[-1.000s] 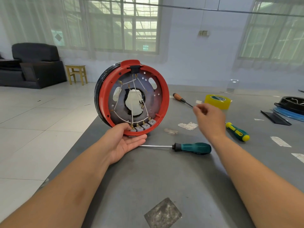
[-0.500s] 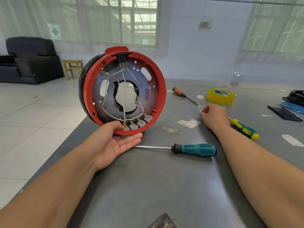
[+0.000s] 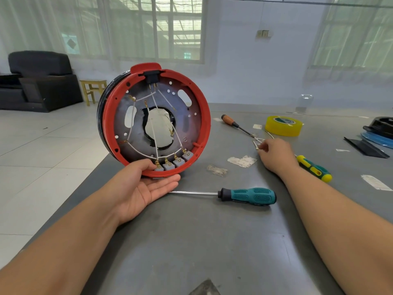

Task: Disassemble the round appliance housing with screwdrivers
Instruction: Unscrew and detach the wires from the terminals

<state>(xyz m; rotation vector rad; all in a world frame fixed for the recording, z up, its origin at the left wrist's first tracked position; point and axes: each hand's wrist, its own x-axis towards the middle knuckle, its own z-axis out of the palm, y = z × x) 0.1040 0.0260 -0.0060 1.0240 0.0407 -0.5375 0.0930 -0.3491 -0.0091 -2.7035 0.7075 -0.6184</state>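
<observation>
Left hand (image 3: pixel 139 189) palm-up, fingers relaxed, cradles the upright red housing (image 3: pixel 154 121) at its lower rim. Right hand (image 3: pixel 276 155) curls over small metal bits (image 3: pixel 256 143) on counter (image 3: pixel 212 241); pinch unclear. Teal screwdriver (image 3: pixel 247 196) lies between hands.

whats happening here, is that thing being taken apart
Yes, a person is partway through it. The left hand props the round red housing upright on its edge on the grey table, open side toward the camera, with white wires and grey terminal blocks exposed. The right hand is down by some small wire bits near the yellow tape roll. All three screwdrivers lie on the table, the teal one nearest.
</observation>
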